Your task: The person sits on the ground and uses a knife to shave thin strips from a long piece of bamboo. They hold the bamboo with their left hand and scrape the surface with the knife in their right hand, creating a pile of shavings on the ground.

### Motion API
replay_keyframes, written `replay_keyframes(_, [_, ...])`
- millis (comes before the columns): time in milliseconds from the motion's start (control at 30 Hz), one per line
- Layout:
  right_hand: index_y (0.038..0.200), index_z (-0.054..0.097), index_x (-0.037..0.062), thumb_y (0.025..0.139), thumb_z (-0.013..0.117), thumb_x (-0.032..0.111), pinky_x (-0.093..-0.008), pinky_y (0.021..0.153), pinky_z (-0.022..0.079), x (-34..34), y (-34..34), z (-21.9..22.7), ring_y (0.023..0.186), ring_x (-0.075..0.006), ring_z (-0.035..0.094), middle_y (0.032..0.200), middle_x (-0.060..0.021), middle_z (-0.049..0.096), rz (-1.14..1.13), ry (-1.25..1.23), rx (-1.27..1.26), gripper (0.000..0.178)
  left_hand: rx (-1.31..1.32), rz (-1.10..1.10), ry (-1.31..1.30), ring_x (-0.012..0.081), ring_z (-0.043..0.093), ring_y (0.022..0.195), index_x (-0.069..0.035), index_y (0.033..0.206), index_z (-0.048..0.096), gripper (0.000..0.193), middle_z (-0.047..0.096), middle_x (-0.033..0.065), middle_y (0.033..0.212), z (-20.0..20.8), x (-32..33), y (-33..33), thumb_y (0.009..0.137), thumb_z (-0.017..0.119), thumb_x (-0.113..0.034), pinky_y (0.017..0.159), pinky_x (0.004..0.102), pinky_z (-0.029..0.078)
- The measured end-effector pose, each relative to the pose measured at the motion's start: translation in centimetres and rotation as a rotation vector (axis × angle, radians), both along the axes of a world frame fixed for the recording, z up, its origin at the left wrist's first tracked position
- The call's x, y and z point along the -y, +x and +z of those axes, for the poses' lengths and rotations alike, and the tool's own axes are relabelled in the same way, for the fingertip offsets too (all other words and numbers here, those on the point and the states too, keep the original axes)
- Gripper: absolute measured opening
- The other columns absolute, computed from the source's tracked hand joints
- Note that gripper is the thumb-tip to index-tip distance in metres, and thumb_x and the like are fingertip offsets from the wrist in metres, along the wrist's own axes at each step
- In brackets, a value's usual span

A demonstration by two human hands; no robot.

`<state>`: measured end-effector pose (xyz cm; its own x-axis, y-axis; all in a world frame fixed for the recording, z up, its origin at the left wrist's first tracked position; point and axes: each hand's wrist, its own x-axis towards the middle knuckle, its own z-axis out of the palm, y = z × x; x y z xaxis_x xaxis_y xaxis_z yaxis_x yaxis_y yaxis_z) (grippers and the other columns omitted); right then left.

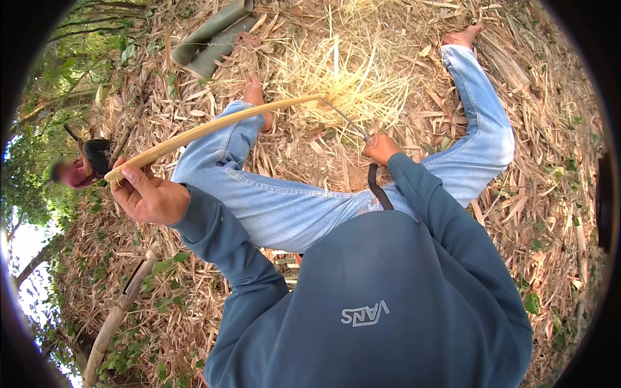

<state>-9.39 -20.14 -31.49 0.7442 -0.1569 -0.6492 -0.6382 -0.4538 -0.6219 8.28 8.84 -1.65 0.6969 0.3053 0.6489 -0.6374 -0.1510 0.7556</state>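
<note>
My left hand (147,195) pinches the near end of a long, slightly bowed bamboo strip (220,124), pale yellow, which slants up to the right across my left knee. In my right hand (383,149), closed in a fist, is a thin-bladed knife (346,118). Its tip meets or lies very near the strip's far end. Below this fist a dark, curved piece (377,187) lies over my jeans; whether it belongs to the knife cannot be told. Beneath the blade, thin yellow shavings (369,90) are heaped on the ground between my feet.
A pair of dark green rubber boots (213,39) lies beyond my left foot. At the lower left a cut pole (116,320) rests among green leaves. Dry leaf litter (550,213) covers the ground around my spread legs. Another person (84,161) is at the far left.
</note>
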Motion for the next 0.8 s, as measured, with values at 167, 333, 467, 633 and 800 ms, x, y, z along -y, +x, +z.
replay_keyframes(167, [0.107, 0.058, 0.0018, 0.080, 0.063, 0.034, -0.0428, 0.085, 0.047, -0.8, 0.3, 2.5, 0.097, -0.0363, 0.061, 0.102, -0.0219, 0.063, 0.112, -0.212, -0.001, 0.043, 0.031, -0.366, -0.242, 0.0199, 0.057, 0.082, 0.001, 0.115, 0.051, 0.024, 0.059, 0.0117, 0.093, 1.3, 0.1, 0.5, 0.095, 0.052, -0.012, 0.074, 0.0318, 0.049])
replay_keyframes(333, [0.124, 0.051, 0.0022, 0.086, 0.060, 0.031, -0.0425, 0.096, 0.040, -1.7, -0.9, 6.6, 0.113, -0.0343, 0.050, 0.120, -0.0207, 0.054, 0.084, -0.225, 0.422, 0.048, -0.070, -0.790, -0.463, 0.0161, 0.047, 0.078, -0.003, 0.122, 0.045, 0.028, 0.052, 0.0065, 0.090, 2.5, 0.4, 1.0, 0.097, 0.047, -0.015, 0.075, 0.0334, 0.040])
replay_keyframes(467, [0.123, 0.052, 0.0042, 0.093, 0.051, 0.025, -0.0425, 0.092, 0.041, -3.0, 1.7, 11.5, 0.108, -0.0329, 0.051, 0.115, -0.0194, 0.055, 0.049, -0.073, 0.897, 0.037, -0.134, -1.059, -0.635, 0.0147, 0.046, 0.074, -0.004, 0.124, 0.042, 0.029, 0.049, 0.0055, 0.088, 3.9, 2.7, 1.2, 0.097, 0.046, -0.012, 0.073, 0.0319, 0.038])
replay_keyframes(633, [0.104, 0.059, 0.0014, 0.097, 0.047, 0.032, -0.0312, 0.068, 0.044, -3.4, 1.6, 11.6, 0.072, -0.0169, 0.055, 0.076, -0.0068, 0.059, 0.071, 0.499, 0.509, 0.034, -0.154, -1.243, -0.875, 0.0146, 0.041, 0.071, 0.001, 0.123, 0.043, 0.030, 0.044, 0.0046, 0.081, 6.1, 4.6, 2.6, 0.094, 0.047, -0.006, 0.071, 0.0297, 0.035])
replay_keyframes(800, [0.088, 0.060, -0.0001, 0.094, 0.056, 0.030, -0.0249, 0.058, 0.038, -3.8, -0.6, 13.8, 0.063, -0.0066, 0.046, 0.068, -0.0009, 0.053, -0.167, 0.588, 0.576, 0.031, -0.371, -0.787, -0.358, 0.0362, 0.035, 0.132, 0.003, 0.140, 0.029, 0.049, 0.034, 0.0265, 0.142, 6.3, 5.8, 2.9, 0.101, 0.032, -0.027, 0.114, 0.0465, 0.027])
